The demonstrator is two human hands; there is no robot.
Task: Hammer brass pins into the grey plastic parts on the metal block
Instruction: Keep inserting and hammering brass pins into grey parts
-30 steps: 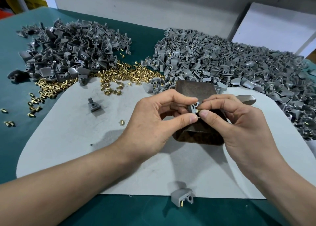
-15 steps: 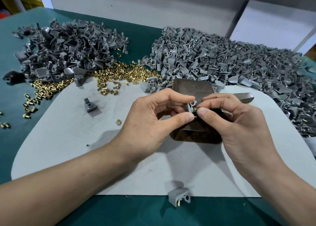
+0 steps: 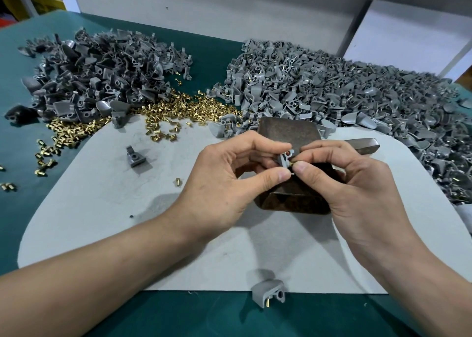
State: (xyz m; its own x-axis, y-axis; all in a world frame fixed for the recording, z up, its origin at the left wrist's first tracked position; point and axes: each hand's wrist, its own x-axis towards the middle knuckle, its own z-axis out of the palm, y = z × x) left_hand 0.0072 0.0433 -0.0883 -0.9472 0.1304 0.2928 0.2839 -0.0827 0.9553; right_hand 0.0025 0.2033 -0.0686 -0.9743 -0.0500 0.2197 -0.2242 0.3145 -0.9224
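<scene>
Pin [image 3: 295, 163] sits at the mouth of a hole in the part [image 3: 284, 159], pinched in your right hand [image 3: 357, 188] between thumb and forefinger; your left hand [image 3: 227, 181] pinches the part itself. Both hover over the block [image 3: 288, 132] at the mat's [image 3: 102, 209] centre; whether the part touches it, I cannot tell. You're likely at the seating step: start the pin by hand, square to the hole. Next, stand the part on the block, pin up, and free your right hand for the hammer [image 3: 365, 145] at 2 o'clock. Loose pins [image 3: 178, 109] lie at 11 o'clock, bare parts [image 3: 107, 76] at 10, pinned ones [image 3: 344, 89] from 12 to 3.
</scene>
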